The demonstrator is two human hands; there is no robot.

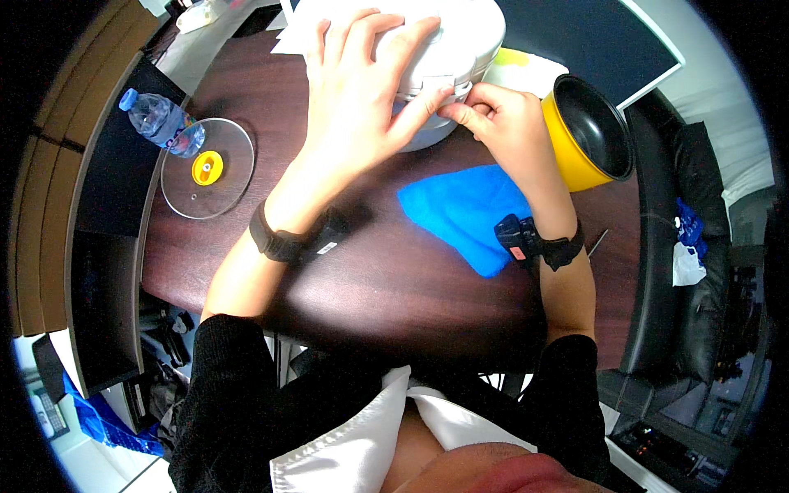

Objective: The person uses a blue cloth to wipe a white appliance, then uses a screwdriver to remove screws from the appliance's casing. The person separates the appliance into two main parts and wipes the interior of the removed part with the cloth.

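In the head view, we lay our left hand (352, 99), fingers wide, over the white appliance (462, 41) on the brown table (362, 275); our right hand (511, 119) bunches its fingers narrowly at the front rim, gripping or merely touching, we cannot tell. We see a yellow pot (569, 148) to the right

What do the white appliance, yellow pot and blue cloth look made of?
White appliance: probably glossy plastic, from its smooth, bright surface. Yellow pot: perhaps coated metal; smooth coloured wall, dark lining with a soft sheen. Blue cloth: soft fabric, possibly microfibre, matte and lying limp.
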